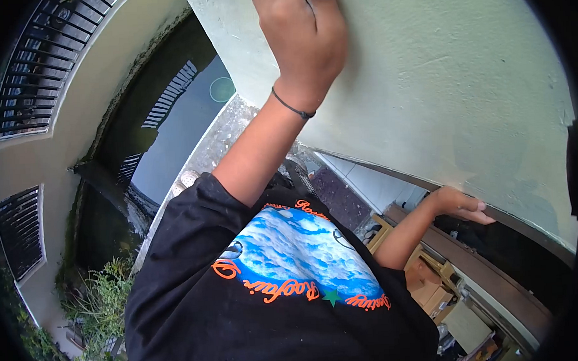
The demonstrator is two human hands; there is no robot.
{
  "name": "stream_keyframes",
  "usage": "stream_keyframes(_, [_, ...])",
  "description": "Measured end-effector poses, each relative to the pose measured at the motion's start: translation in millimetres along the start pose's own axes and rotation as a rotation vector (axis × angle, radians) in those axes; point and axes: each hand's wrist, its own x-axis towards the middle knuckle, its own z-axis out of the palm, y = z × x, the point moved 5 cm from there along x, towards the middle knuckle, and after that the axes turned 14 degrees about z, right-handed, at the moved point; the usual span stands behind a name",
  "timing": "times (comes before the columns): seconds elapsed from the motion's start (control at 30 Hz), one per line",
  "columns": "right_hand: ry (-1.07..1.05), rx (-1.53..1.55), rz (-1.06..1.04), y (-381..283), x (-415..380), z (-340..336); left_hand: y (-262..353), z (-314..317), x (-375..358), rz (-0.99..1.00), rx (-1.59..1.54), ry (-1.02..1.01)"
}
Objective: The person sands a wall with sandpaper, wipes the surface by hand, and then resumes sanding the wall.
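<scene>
My left hand (305,34) is raised against a pale green wall (451,64) at the top of the view. It looks closed, with a thin dark strand across its back; the fingertips are cut off by the frame, so what it holds is hidden. A dark cord bracelet (292,108) circles that wrist. Lower right, my right hand (458,204) grips the wall's grey-brown lower edge (523,225), its fingers partly out of sight below it.
Water (184,140) lies in a channel to the left, beyond a concrete ledge (219,135). Black railings (45,62) top the far wall. Plants (104,295) grow at lower left. Cardboard boxes (432,290) and a brown ledge (473,256) sit at lower right.
</scene>
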Motion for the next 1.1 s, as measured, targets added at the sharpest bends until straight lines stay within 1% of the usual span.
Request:
stream_keyframes(0.07, [0.029, 0.026, 0.014, 4.4, 1.5, -1.2, 44.0, 23.4, -12.5, 0.051, 0.110, 0.189])
stream_keyframes(0.1, [0.043, 0.027, 0.020, 10.0, 1.8, -2.2, 58.4, 29.5, -26.3, 0.016, 0.116, 0.095])
stream_keyframes(0.13, [-0.008, 0.073, -0.015, 26.8, 8.2, -3.5, 62.9, 37.7, -39.5, -0.022, 0.121, 0.005])
stream_keyframes(0.17, [-0.007, 0.049, -0.004, 33.6, 8.1, -7.0, 53.5, 38.7, -47.2, -0.008, 0.167, -0.023])
stream_keyframes(0.2, [-0.005, 0.022, 0.009, 35.3, 8.7, -5.4, 45.3, 30.6, -41.5, -0.050, 0.163, 0.043])
stream_keyframes(0.27, [-0.007, 0.066, -0.025, 20.3, 6.5, -1.8, 21.7, 9.9, -16.0, -0.110, 0.107, 0.238])
stream_keyframes(0.33, [-0.021, 0.102, -0.050, 12.5, 5.4, -1.7, -3.0, -8.3, 7.1, -0.193, 0.051, 0.277])
stream_keyframes(0.4, [0.056, -0.009, -0.112, 10.3, 4.2, -4.9, 0.2, -10.5, 14.5, -0.191, 0.088, 0.250])
stream_keyframes(0.47, [0.064, 0.015, -0.113, 13.0, 4.2, -5.0, 31.6, 7.8, 4.1, -0.067, 0.131, 0.261])
stream_keyframes(0.53, [0.062, 0.032, -0.122, 10.6, 4.8, -2.7, 61.1, 30.0, -17.5, 0.004, 0.152, 0.076])
stream_keyframes(0.6, [0.037, 0.063, -0.106, 6.9, 3.2, -2.3, 51.9, 24.2, -21.4, -0.008, 0.262, 0.032])
stream_keyframes(0.67, [0.020, 0.033, -0.087, 6.3, 2.4, -3.2, 20.9, 3.1, -6.1, -0.110, 0.238, 0.222])
stream_keyframes(0.7, [0.017, 0.002, -0.058, 7.0, 2.3, -3.6, 5.7, -7.3, 0.7, -0.153, 0.217, 0.273])
stream_keyframes(0.73, [0.014, 0.006, -0.058, 7.5, 2.7, -3.4, -9.0, -14.8, 3.5, -0.249, 0.160, 0.254])
stream_keyframes(0.8, [0.034, 0.058, -0.081, 9.7, 4.0, -3.7, 12.1, -12.0, 10.5, -0.188, 0.139, 0.314])
stream_keyframes(0.87, [0.040, 0.055, -0.075, 13.0, 3.6, -5.2, 48.6, 13.3, -4.2, -0.060, 0.170, 0.162])
stream_keyframes(0.9, [0.040, 0.048, -0.071, 13.7, 4.3, -4.5, 64.9, 26.7, -15.7, -0.020, 0.151, 0.038])
stream_keyframes(0.93, [0.042, 0.051, -0.080, 12.1, 4.5, -3.1, 73.6, 30.8, -20.2, 0.001, 0.138, 0.006])
stream_keyframes(1.0, [0.028, 0.067, -0.095, 9.1, 4.1, -3.0, 50.5, 21.5, -20.5, -0.041, 0.225, 0.048])
stream_keyframes(1.07, [0.033, 0.061, -0.065, 6.1, 3.4, -3.0, 11.6, -3.4, -8.3, -0.158, 0.282, 0.215])
stream_keyframes(1.1, [0.041, 0.058, -0.025, 6.7, 1.6, -2.9, -3.6, -11.6, -2.4, -0.206, 0.227, 0.259])
